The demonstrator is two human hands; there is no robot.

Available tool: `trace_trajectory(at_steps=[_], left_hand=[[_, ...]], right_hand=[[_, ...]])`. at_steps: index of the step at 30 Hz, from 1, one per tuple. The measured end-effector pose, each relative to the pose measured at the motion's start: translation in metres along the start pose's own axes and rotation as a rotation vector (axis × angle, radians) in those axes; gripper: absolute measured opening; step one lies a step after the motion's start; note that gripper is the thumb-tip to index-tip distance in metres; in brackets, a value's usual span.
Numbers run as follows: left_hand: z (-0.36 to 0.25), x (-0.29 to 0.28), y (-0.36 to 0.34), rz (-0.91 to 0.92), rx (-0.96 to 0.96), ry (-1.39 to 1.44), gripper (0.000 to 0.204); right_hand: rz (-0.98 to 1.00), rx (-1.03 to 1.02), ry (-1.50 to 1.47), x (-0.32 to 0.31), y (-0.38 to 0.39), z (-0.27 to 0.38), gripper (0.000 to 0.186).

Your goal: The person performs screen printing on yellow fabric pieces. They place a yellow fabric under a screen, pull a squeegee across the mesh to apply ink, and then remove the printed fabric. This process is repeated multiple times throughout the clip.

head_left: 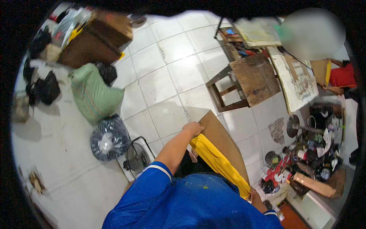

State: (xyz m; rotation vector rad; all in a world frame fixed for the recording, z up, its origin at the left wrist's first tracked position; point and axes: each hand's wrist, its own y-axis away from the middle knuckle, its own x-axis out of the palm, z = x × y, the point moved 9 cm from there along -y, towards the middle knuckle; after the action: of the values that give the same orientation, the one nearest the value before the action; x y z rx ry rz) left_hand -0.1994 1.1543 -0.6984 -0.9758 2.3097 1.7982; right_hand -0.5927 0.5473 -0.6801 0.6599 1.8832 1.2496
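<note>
- While holding the long, glossy, flexible yellow strip (221, 164) along the edge of the flat, cardboard-like brown panel (227, 139), maintain even tension from end to end.
- Locate both directly in front of the blue fabric shirt (206, 202), slanting from far left to near right.
- Smooth out the creases along the middle of the strip, preferably from the far end toward the near end.
- Align the strip with the panel edge; avoid pulling harder at one end, as likely to skew or wrinkle the material.
- At the far end, note the left hand (193, 129): fingers curled in tightly, with no visible gap, grasping the strip's end at the panel's corner.
- At the near end, note the right hand (256, 199): placed at the strip's other end, partly hidden beside the shirt; finger opening and firmness of grip impossible to tell from this view.
- When turning the panel, stay clear of the round, wire-caged black fan (137, 156) to the left and the square-topped brown wooden stool (255, 78) at far right.
</note>
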Motion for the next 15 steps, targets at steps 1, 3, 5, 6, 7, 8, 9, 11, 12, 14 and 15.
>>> trace_trajectory(at_steps=[1, 3, 5, 6, 7, 8, 9, 11, 12, 14, 15], left_hand=[[-0.005, -0.009, -0.005, 0.021, 0.037, -0.050, 0.064], [-0.013, -0.030, -0.017, 0.065, 0.103, -0.189, 0.062], [-0.029, -0.040, -0.032, 0.146, 0.307, -0.439, 0.052], [-0.034, -0.043, -0.041, 0.175, 0.417, -0.585, 0.047], [-0.034, -0.046, -0.052, 0.201, 0.497, -0.686, 0.050], [-0.028, -0.054, -0.066, 0.186, 0.506, -0.738, 0.053], [-0.014, -0.069, -0.084, 0.103, 0.416, -0.730, 0.056], [0.007, -0.095, -0.112, -0.003, 0.364, -0.732, 0.062], [0.020, -0.109, -0.120, -0.075, 0.333, -0.747, 0.065], [0.038, -0.142, -0.129, -0.042, 0.388, -0.531, 0.078], [0.048, -0.163, -0.130, -0.033, 0.356, -0.546, 0.078]], right_hand=[[0.011, 0.018, -0.054, 0.024, 0.008, -0.005, 0.056], [0.032, 0.046, -0.154, 0.064, 0.025, -0.006, 0.056], [0.053, 0.077, -0.261, 0.103, 0.044, 0.001, 0.057], [0.066, 0.097, -0.321, 0.122, 0.055, 0.008, 0.057], [0.078, 0.121, -0.383, 0.141, 0.067, 0.017, 0.057], [0.091, 0.144, -0.440, 0.159, 0.077, 0.030, 0.057], [0.104, 0.171, -0.494, 0.180, 0.090, 0.042, 0.058], [0.113, 0.218, -0.601, 0.209, 0.110, 0.077, 0.058], [0.122, 0.241, -0.645, 0.222, 0.121, 0.093, 0.058], [0.130, 0.273, -0.736, 0.239, 0.134, 0.132, 0.059], [0.140, 0.291, -0.785, 0.246, 0.139, 0.150, 0.059]])
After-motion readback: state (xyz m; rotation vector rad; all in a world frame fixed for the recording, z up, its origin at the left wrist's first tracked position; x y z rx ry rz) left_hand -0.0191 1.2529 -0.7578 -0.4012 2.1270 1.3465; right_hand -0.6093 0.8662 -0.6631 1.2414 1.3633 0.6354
